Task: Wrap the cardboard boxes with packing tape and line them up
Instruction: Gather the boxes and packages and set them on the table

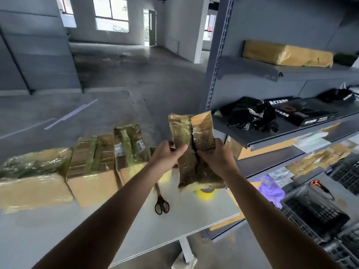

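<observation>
1. We hold a taped box upright over the table, approx. mid-frame.
2. L hand grips its 9 o'clock edge, thumb across the front; R hand grips the 3 o'clock edge. Both are clamped on it, close together.
3. Three wrapped boxes sit side by side at 9 o'clock.
4. Scissors lie at 7 o'clock, and a yellow tape roll at 6, partly hidden by the box.

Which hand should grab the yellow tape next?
Probably the right hand. The tape sits on the table just below it, under the box both hands hold. The left hand is farther off, nearer the scissors.
</observation>
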Demonstrator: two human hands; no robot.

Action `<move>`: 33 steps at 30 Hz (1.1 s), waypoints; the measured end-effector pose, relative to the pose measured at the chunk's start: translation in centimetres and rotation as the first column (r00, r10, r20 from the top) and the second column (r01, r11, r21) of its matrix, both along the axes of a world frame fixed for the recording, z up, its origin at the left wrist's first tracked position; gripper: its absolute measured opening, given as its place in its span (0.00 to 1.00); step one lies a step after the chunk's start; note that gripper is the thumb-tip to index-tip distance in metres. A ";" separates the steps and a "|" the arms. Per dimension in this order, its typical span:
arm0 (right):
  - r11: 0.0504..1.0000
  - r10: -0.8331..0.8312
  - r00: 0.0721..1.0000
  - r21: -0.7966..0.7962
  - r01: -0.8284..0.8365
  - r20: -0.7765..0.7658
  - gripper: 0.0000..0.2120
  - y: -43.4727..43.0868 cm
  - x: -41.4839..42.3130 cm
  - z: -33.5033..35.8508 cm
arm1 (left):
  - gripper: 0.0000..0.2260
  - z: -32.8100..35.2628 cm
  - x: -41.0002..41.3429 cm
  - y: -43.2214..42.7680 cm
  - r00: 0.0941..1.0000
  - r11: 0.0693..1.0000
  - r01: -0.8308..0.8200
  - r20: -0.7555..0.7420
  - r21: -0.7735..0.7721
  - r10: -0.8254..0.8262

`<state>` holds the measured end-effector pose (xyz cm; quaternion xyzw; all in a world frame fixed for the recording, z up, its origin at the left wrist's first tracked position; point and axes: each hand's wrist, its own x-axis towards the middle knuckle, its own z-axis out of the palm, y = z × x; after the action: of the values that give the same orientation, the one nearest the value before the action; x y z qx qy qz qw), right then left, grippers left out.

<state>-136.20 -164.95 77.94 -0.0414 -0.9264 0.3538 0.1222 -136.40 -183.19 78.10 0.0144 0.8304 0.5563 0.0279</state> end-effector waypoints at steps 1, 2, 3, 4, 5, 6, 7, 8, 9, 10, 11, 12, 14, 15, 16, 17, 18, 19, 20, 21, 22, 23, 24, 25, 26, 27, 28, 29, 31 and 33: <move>1.000 -0.001 1.000 -0.021 0.001 0.005 0.23 0.4 -2.0 -0.2 | 0.12 0.1 -1.7 0.2 1.000 1.000 -0.006 -0.027 -0.010 0.005; 0.999 0.007 1.000 -0.034 -0.006 0.015 0.23 0.8 -3.9 -0.5 | 0.07 0.1 -3.3 0.6 0.999 1.000 -0.004 -0.040 -0.021 0.003; 0.999 0.022 0.999 -0.039 -0.021 0.027 0.23 1.1 -5.7 -1.1 | 0.05 0.0 -5.0 1.0 0.999 1.000 0.001 -0.037 -0.031 -0.002; 0.998 0.043 0.998 -0.045 -0.041 0.040 0.23 1.3 -7.4 -1.7 | 0.05 -0.3 -6.6 1.4 1.000 0.999 0.002 -0.031 -0.043 -0.003; 0.997 0.062 0.997 -0.057 -0.059 0.055 0.22 1.5 -9.2 -2.3 | 0.05 -0.7 -8.1 1.8 1.000 0.999 -0.001 -0.031 -0.054 0.000; 0.995 0.078 0.994 -0.070 -0.073 0.071 0.23 1.9 -10.9 -2.9 | 0.07 -1.1 -9.4 2.2 0.999 0.998 -0.011 -0.039 -0.064 0.008; 0.993 0.093 0.992 -0.078 -0.086 0.090 0.24 2.1 -12.7 -3.3 | 0.09 -1.4 -10.8 2.6 0.999 0.997 -0.016 -0.043 -0.079 0.012; 0.993 0.103 0.988 -0.078 -0.094 0.114 0.25 2.4 -14.3 -3.6 | 0.12 -1.7 -11.9 2.9 0.999 0.996 -0.017 -0.040 -0.091 0.014; 0.993 0.104 0.985 -0.068 -0.095 0.142 0.26 2.6 -15.8 -3.9 | 0.14 -2.1 -13.1 3.3 1.000 0.995 -0.014 -0.025 -0.098 0.011; 0.994 0.100 0.981 -0.054 -0.093 0.165 0.27 2.8 -17.2 -4.1 | 0.15 -2.4 -14.1 3.7 1.000 0.995 -0.007 -0.010 -0.097 0.006; 0.995 0.100 0.978 -0.046 -0.093 0.181 0.27 2.9 -18.3 -4.3 | 0.16 -2.7 -15.1 4.0 1.000 0.995 -0.001 0.001 -0.103 0.001; 0.994 0.106 0.976 -0.045 -0.099 0.193 0.27 3.0 -19.3 -4.5 | 0.15 -3.0 -16.0 4.2 1.000 0.993 0.002 0.005 -0.120 -0.002; 0.991 0.133 0.967 -0.054 -0.124 0.218 0.28 2.9 -20.8 -5.0 | 0.13 -3.9 -17.7 4.4 1.000 0.988 0.008 0.020 -0.156 -0.005; 0.988 0.154 0.961 -0.062 -0.143 0.230 0.28 2.8 -21.2 -5.4 | 0.11 -4.4 -18.3 4.5 0.999 0.986 0.010 0.037 -0.165 -0.003; 0.983 0.181 0.955 -0.069 -0.170 0.235 0.29 2.7 -21.5 -5.9 | 0.10 -5.0 -18.8 4.5 0.998 0.985 0.008 0.057 -0.171 0.002; 0.978 0.207 0.949 -0.073 -0.195 0.236 0.30 2.5 -21.5 -6.6 | 0.08 -5.6 -19.1 4.5 0.997 0.983 -0.003 0.071 -0.184 0.016; 0.974 0.226 0.945 -0.065 -0.216 0.237 0.30 2.2 -21.5 -7.4 | 0.08 -6.3 -19.2 4.5 0.996 0.979 -0.021 0.081 -0.203 0.038; 0.970 0.242 0.939 -0.050 -0.237 0.244 0.29 2.0 -21.4 -8.2 | 0.10 -6.9 -19.2 4.4 0.994 0.975 -0.040 0.089 -0.218 0.061; 0.964 0.263 0.928 -0.037 -0.263 0.262 0.29 1.7 -21.2 -9.1 | 0.12 -7.5 -19.2 4.1 0.993 0.974 -0.053 0.096 -0.221 0.075; 0.956 0.286 0.910 -0.030 -0.290 0.299 0.29 1.4 -21.0 -10.0 | 0.13 -8.2 -19.1 3.9 0.992 0.973 -0.051 0.101 -0.226 0.075; 0.949 0.304 0.888 -0.028 -0.314 0.346 0.29 1.1 -20.8 -10.8 | 0.14 -8.9 -19.0 3.6 0.992 0.971 -0.039 0.108 -0.235 0.066; 0.943 0.315 0.868 -0.027 -0.331 0.384 0.29 0.8 -20.6 -11.5 | 0.14 -9.3 -18.8 3.3 0.991 0.968 -0.022 0.120 -0.249 0.054; 0.938 0.325 0.855 -0.025 -0.344 0.403 0.30 0.6 -20.4 -12.1 | 0.13 -9.7 -18.7 3.0 0.989 0.969 -0.012 0.138 -0.247 0.047; 0.935 0.333 0.850 -0.025 -0.355 0.408 0.30 0.5 -20.3 -12.6 | 0.12 -10.0 -18.7 2.8 0.988 0.969 -0.010 0.149 -0.246 0.048; 0.931 0.342 0.847 -0.028 -0.363 0.407 0.31 0.4 -20.3 -12.8 | 0.10 -10.2 -18.6 2.7 0.986 0.969 -0.021 0.154 -0.245 0.060; 0.927 0.353 0.842 -0.032 -0.374 0.407 0.31 0.2 -20.4 -13.0 | 0.09 -10.3 -18.6 2.5 0.984 0.968 -0.046 0.154 -0.247 0.086; 0.921 0.366 0.833 -0.035 -0.387 0.414 0.30 -0.1 -20.5 -13.2 | 0.10 -10.5 -18.4 2.4 0.980 0.967 -0.081 0.157 -0.241 0.121; 0.916 0.376 0.822 -0.037 -0.400 0.426 0.29 -0.3 -20.5 -13.3 | 0.10 -10.7 -18.1 2.4 0.976 0.965 -0.117 0.155 -0.233 0.156; 0.909 0.390 0.811 -0.042 -0.415 0.435 0.29 -0.9 -20.3 -13.4 | 0.09 -10.9 -17.6 2.2 0.971 0.956 -0.161 0.135 -0.244 0.198; 0.904 0.404 0.805 -0.055 -0.424 0.435 0.29 -1.6 -19.9 -13.4 | 0.08 -11.1 -17.1 1.6 0.966 0.945 -0.189 0.124 -0.266 0.228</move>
<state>-156.13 -166.58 64.56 0.0861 -0.9241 0.3326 -0.1675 -153.46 -181.55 67.01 -0.1201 0.8864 0.4457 0.0340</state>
